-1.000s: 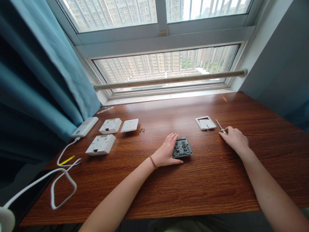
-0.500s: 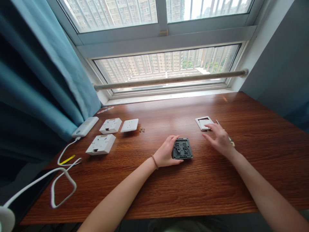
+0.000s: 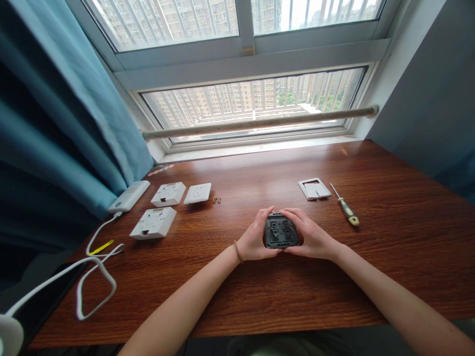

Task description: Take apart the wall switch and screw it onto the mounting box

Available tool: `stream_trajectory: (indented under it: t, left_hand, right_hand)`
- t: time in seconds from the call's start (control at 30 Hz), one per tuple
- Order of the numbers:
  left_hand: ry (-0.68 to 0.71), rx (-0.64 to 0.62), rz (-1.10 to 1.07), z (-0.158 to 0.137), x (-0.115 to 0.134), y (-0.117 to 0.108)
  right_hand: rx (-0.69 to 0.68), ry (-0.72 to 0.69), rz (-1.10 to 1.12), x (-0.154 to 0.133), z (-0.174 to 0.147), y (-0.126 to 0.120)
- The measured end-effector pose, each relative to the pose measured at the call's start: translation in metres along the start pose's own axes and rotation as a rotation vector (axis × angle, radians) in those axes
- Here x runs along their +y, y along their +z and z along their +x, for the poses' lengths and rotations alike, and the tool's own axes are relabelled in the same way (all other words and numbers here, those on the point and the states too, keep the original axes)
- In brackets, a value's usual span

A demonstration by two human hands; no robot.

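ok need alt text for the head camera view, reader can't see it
A person's left hand and right hand hold a dark square plate between them at a wooden table. A screwdriver and a white frame lie to the right; two white boxes, a socket plate and small screws to the left.

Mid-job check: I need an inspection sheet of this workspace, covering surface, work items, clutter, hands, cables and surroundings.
Surface: brown wood-grain table.
Work items: dark grey module, ribbed face visible.
Clutter: white cover pieces, screwdriver, two white boxes, socket plate, small screws, white device, yellow strip.
Hands: left hand and right hand hold the module from opposite sides.
Cables: white cable, looped, running to the white device.
Surroundings: blue curtain on the left, window and rail beyond.
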State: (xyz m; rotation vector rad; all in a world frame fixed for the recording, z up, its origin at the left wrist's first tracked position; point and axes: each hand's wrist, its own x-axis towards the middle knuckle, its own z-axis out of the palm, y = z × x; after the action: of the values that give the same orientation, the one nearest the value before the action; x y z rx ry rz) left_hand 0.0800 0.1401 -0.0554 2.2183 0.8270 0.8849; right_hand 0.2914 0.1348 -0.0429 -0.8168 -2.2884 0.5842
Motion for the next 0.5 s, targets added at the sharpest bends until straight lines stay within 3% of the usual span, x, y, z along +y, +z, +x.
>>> stream_trajectory:
  t: [0.2,0.33,0.4,0.5]
  left_hand:
    - [0.02,-0.074,0.047,-0.001,0.01,-0.004]
    - [0.038,-0.119,0.064,0.003,0.016,-0.022]
    - [0.006,-0.078,0.156,0.004,0.014,-0.04]
    - [-0.102,0.142,0.484,-0.004,0.0,-0.081]
  right_hand:
    - [-0.026,-0.06,-0.108,-0.001,0.001,-0.004]
    - [0.022,-0.06,-0.159,0.001,0.0,-0.005]
    - [0.077,-0.037,-0.169,0.003,-0.001,-0.005]
    - [0.198,0.056,-0.102,0.008,-0.004,-0.004]
